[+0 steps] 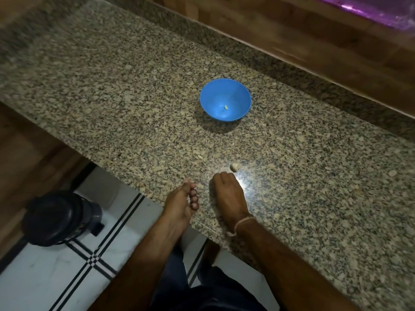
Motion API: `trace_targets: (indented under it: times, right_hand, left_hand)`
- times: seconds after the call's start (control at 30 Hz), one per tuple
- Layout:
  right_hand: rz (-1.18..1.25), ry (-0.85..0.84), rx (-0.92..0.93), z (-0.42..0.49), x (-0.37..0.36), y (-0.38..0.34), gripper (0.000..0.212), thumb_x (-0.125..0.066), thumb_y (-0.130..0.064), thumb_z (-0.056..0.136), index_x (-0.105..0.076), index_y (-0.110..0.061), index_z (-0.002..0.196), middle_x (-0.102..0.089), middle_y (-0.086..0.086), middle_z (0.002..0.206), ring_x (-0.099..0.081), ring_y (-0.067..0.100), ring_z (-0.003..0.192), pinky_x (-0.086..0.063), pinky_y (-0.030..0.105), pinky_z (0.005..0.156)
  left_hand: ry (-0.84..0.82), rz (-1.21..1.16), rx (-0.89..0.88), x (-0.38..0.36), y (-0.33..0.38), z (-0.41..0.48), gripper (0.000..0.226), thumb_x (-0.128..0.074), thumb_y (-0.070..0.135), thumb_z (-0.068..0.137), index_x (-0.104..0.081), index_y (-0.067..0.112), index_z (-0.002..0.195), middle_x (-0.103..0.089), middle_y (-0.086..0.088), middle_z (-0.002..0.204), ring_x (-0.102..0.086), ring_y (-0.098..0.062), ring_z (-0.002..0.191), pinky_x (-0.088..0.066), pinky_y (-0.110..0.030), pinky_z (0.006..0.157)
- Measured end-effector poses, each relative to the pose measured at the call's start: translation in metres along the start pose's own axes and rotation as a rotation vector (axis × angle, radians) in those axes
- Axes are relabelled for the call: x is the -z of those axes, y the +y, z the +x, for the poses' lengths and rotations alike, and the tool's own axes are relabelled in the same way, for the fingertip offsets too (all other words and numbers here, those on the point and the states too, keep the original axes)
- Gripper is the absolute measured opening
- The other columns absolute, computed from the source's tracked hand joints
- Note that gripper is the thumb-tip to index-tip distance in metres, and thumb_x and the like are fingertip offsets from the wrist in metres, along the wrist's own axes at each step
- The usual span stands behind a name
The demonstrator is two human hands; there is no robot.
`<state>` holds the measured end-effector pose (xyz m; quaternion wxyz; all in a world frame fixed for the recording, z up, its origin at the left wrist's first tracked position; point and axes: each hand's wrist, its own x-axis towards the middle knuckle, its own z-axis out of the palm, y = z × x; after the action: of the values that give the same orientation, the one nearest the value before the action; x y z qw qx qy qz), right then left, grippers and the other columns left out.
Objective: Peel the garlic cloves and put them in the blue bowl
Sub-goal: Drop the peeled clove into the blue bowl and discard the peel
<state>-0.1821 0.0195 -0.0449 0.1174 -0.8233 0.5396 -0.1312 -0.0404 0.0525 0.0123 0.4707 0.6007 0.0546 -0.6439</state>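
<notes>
The blue bowl (225,86) stands on the granite counter (112,97) and holds one small peeled garlic clove (226,107). A pale unpeeled piece of garlic (234,167) lies on the counter nearer to me. My right hand (228,194) rests back-up just behind it, knuckles almost touching it and fingers bent under, so the fingertips are hidden. My left hand (180,198) sits at the counter's front edge. Its fingers are curled against the thumb round a small pale bit that barely shows.
A scrap of garlic skin (199,156) lies between the bowl and my hands. A raised granite ledge and wooden wall run behind the bowl. Below the counter edge there is tiled floor and a dark round container (60,217).
</notes>
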Motion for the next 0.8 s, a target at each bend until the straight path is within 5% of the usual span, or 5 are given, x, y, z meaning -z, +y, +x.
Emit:
trace_targets:
  times: [0.23,0.33,0.47,0.63,0.8]
  right_hand:
    - [1.235,-0.225,-0.792,0.005,0.02,-0.061,0.026,-0.053,-0.004,0.105,-0.062,-0.014,0.083,-0.064,0.01,0.075,-0.056,0.019,0.064,-0.046,0.027,0.06]
    - [1.582,-0.37,-0.872,0.016,0.014,-0.104,0.033,-0.047,0.0,0.108,-0.059,-0.006,0.077,-0.06,0.019,0.068,-0.054,0.024,0.061,-0.046,0.036,0.062]
    - [1.517,-0.503,-0.728,0.03,-0.014,-0.162,0.039,-0.056,-0.002,0.102,-0.066,-0.014,0.066,-0.058,0.006,0.063,-0.05,0.022,0.068,-0.043,0.043,0.077]
    - [1.511,-0.671,-0.646,0.04,-0.054,-0.271,0.034,-0.048,0.007,0.106,-0.06,-0.01,0.08,-0.056,-0.001,0.062,-0.047,0.012,0.061,-0.044,0.019,0.057]
    - [1.516,-0.774,-0.642,0.037,-0.105,-0.39,0.036,-0.042,0.011,0.106,-0.056,-0.008,0.079,-0.057,0.005,0.066,-0.053,0.008,0.053,-0.048,0.017,0.055]
  left_hand:
    - [0.024,-0.062,0.007,0.03,0.007,-0.005,0.028,-0.047,0.015,0.11,-0.057,0.011,0.085,-0.049,0.001,0.063,-0.041,-0.01,0.053,-0.032,-0.018,0.041]
    - [0.05,-0.124,-0.013,0.058,0.022,-0.011,0.029,-0.046,0.015,0.11,-0.056,0.012,0.084,-0.046,0.0,0.065,-0.042,-0.008,0.049,-0.032,-0.017,0.039]
    - [0.102,-0.242,-0.075,0.118,0.05,-0.022,0.029,-0.046,0.017,0.111,-0.06,0.012,0.086,-0.049,0.001,0.063,-0.043,-0.006,0.046,-0.032,-0.016,0.039]
    - [0.206,-0.441,-0.128,0.237,0.086,-0.039,0.028,-0.047,0.017,0.11,-0.06,0.012,0.086,-0.049,0.0,0.064,-0.041,-0.01,0.054,-0.032,-0.017,0.041]
    - [0.31,-0.523,-0.147,0.37,0.115,-0.052,0.029,-0.048,0.013,0.108,-0.058,0.012,0.081,-0.05,0.001,0.059,-0.042,-0.01,0.052,-0.033,-0.016,0.039]
